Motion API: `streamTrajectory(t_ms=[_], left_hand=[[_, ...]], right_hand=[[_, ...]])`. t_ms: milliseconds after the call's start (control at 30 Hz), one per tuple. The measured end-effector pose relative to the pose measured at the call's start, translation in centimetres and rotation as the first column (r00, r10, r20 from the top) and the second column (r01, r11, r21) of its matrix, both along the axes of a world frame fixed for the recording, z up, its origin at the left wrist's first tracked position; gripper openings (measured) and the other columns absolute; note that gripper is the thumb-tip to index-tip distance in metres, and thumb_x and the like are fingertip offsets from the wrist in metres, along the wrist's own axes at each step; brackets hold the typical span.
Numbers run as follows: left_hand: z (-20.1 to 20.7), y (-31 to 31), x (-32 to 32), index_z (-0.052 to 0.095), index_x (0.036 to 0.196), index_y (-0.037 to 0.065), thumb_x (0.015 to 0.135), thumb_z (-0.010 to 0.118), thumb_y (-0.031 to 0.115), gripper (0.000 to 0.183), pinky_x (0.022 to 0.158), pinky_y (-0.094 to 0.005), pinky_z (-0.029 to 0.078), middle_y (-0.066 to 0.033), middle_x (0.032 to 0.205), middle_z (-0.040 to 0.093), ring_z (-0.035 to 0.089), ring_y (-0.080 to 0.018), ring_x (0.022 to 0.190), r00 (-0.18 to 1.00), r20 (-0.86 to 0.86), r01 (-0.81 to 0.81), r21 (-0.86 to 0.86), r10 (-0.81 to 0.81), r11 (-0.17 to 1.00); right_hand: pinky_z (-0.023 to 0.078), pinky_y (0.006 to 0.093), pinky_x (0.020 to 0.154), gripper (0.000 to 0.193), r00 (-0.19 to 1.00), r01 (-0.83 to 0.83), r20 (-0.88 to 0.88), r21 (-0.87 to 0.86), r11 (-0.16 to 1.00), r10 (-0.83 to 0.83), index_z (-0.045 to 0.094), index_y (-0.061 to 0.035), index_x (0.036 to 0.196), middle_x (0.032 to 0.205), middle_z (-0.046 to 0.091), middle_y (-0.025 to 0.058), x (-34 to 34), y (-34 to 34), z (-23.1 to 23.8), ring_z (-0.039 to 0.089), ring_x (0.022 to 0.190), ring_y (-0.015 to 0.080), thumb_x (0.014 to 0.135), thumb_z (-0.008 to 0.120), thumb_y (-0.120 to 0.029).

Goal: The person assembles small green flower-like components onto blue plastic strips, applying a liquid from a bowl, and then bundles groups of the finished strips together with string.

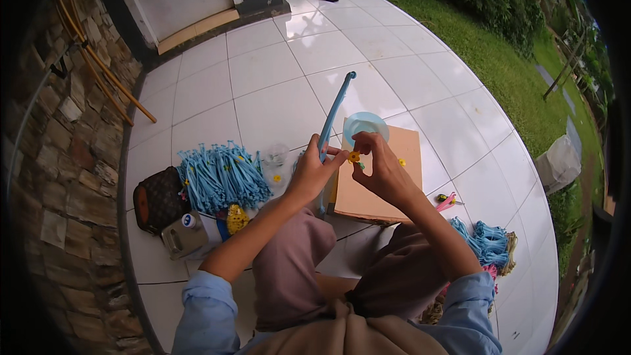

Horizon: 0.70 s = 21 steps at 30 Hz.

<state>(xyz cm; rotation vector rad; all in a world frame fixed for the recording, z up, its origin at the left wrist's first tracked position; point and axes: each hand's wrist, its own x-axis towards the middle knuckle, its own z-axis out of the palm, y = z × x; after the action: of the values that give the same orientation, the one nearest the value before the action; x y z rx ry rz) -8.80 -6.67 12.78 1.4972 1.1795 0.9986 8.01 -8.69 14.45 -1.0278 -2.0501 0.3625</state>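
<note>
Left hand (314, 169): closed around the lower part of a long light-blue strip (337, 108), with thumb and forefinger extended to a small yellow piece (354, 156). Right hand (378, 163): thumb and finger curved in from the opposite side of the same piece, tips close together; cannot tell at this scale whether pinching or merely touching. Yellow piece thus between both sets of fingertips, above the brown board (378, 196), with a small green bit (361, 166) just below.

Possible fault at the grip: dropping or twisting of the yellow piece, owing to small size and slight fingertip purchase. Second possible fault: swinging or slipping of the light-blue strip, owing to support at the lower part only, the curled upper end free in the air. Creasing also possible in either, through too hard a squeeze, given apparent softness.

Just beyond the hands: a light-blue bowl (366, 128) at the far edge of the board, liable to nudging by a low knuckle. Right of the grip: a loose yellow piece (401, 162) on the board, easily brushed off by the right hand.

Farther left: a heap of blue strips (220, 177), and near it a stray yellow bit (277, 178), easily lost through smallness. Farther right: a pink item (448, 202) and blue bundles (490, 242), open to scattering by a wide sweep of the right forearm.
</note>
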Motion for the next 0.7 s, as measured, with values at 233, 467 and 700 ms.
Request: streamTrajectory(t_ms=[233, 467, 700], left_hand=[[-1.5, 0.8, -0.3, 0.030, 0.078, 0.012, 0.079, 0.067, 0.012, 0.037, 0.056, -0.0192, 0.036, -0.0037, 0.075, 0.057, 0.044, -0.0038, 0.062, 0.976, 0.215, 0.016, 0.058, -0.028, 0.998], [-0.3, 0.3, -0.2, 0.028, 0.081, 0.013, 0.087, 0.055, 0.009, 0.027, 0.051, -0.0187, 0.030, -0.0072, 0.076, 0.058, 0.035, -0.0048, 0.055, 0.894, 0.446, 0.116, -0.144, -0.040, 0.983], [0.1, -0.6, 0.0, 0.026, 0.085, 0.008, 0.093, 0.038, 0.005, 0.015, 0.051, -0.0206, 0.032, -0.0116, 0.075, 0.059, 0.029, -0.0059, 0.052, 0.984, 0.170, 0.005, 0.243, -0.048, 0.970]], right_hand=[[0.045, 0.0351, 0.076, 0.048, 0.995, -0.095, 0.049, 0.200, 0.975, 0.086, 0.042, -0.0006, 0.108, 0.095, 0.051, 0.0125, -0.7, -0.1, 0.5, 0.051, 0.089, 0.0284, 0.066, 0.063, 0.006], [0.047, 0.0330, 0.069, 0.037, 0.996, 0.001, -0.087, 0.220, 0.975, 0.018, 0.046, -0.0019, 0.103, 0.085, 0.056, 0.0095, -0.3, 0.0, 0.7, 0.056, 0.081, 0.0245, 0.071, 0.063, 0.006], [0.050, 0.0281, 0.075, 0.055, 0.628, -0.171, -0.760, -0.347, 0.922, -0.170, 0.032, -0.0038, 0.112, 0.082, 0.060, 0.0077, -1.1, 0.3, 2.1, 0.060, 0.081, 0.0147, 0.073, 0.070, -0.001]])
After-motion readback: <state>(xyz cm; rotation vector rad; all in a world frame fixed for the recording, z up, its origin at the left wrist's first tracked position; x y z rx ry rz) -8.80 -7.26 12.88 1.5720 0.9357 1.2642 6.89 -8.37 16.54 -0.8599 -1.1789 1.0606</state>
